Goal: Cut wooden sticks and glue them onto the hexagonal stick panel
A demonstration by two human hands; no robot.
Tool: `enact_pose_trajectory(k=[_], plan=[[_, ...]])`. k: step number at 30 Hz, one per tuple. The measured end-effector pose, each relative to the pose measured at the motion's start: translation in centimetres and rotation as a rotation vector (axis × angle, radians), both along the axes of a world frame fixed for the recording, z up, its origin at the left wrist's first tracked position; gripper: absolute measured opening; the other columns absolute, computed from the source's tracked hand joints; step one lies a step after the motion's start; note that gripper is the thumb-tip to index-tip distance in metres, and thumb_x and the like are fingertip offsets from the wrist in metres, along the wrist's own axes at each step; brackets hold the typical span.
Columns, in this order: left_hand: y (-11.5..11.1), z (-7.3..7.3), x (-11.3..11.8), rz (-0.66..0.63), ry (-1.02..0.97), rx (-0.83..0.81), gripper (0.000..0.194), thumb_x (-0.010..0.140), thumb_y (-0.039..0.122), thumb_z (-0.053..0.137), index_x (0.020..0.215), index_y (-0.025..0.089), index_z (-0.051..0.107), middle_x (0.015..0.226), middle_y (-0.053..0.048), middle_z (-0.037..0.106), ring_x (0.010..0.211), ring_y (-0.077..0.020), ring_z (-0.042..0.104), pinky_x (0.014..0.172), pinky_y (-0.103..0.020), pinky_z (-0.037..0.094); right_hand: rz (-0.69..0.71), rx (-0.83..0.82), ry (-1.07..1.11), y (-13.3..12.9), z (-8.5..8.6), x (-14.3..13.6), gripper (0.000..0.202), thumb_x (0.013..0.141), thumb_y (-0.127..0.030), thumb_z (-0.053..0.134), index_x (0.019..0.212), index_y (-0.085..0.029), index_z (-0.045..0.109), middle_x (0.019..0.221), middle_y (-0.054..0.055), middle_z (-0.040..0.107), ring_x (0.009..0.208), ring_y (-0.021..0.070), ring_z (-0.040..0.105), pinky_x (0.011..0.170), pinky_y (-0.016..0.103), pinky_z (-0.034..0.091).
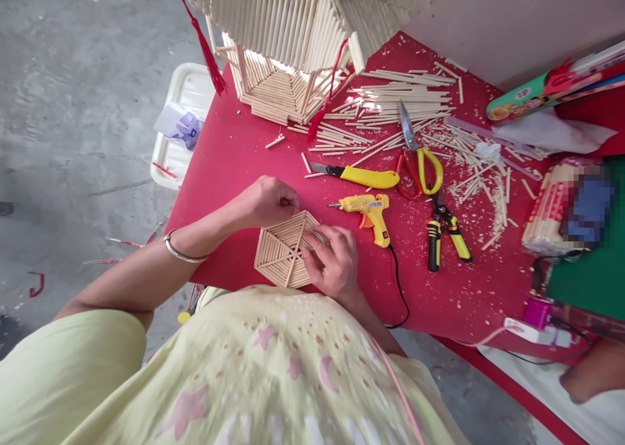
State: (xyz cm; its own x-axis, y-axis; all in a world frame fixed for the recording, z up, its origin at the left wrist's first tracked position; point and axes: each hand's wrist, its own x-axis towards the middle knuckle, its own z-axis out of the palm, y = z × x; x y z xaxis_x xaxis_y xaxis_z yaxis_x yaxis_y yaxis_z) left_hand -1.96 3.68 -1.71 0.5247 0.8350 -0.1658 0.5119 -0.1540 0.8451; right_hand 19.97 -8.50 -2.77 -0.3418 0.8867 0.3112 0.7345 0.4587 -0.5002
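The left hand pinches the far edge of a stick hexagon lying at the near edge of the red table; the right hand, fingers closed, presses a stick onto its right side. The spokes and outer rows look laid, the centre still open. The glue gun lies just beside it, the knife, scissors and loose sticks beyond.
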Motion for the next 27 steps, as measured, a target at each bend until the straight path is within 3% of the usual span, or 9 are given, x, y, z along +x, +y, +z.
enact_pose_trajectory(k=[8,20,27], plan=[[0.0,-0.3,0.0,-0.012,0.009,-0.009,0.019,0.07,0.018,0.058,0.064,0.012,0.075,0.054,0.0,0.061,0.054,-0.0077,0.048,0.052,-0.018,0.033,0.003,0.013,-0.002,0.1,0.3,-0.1,0.033,0.094,-0.025,0.069,0.126,-0.022,0.073,0.127,0.011,0.069,0.115,0.0272,0.059,0.102,0.047,0.054],[0.1,0.8,0.0,-0.03,0.051,0.001,0.021,0.068,0.015,0.056,0.069,0.013,0.077,0.053,0.001,0.061,0.053,-0.0081,0.046,0.052,-0.02,0.032,-0.002,0.016,-0.013,0.0,0.1,-0.2,0.035,0.094,-0.026,0.068,0.129,-0.026,0.072,0.127,0.01,0.069,0.115,0.0274,0.059,0.101,0.048,0.055],[-0.5,1.9,-1.2,0.003,0.226,0.049,0.02,0.081,0.023,0.06,0.074,0.017,0.078,0.062,0.0,0.065,0.056,-0.0089,0.047,0.055,-0.023,0.03,0.005,0.032,-0.012,0.1,0.2,-0.2,0.034,0.093,-0.025,0.069,0.128,-0.024,0.072,0.126,0.01,0.07,0.114,0.0277,0.059,0.101,0.048,0.055]])
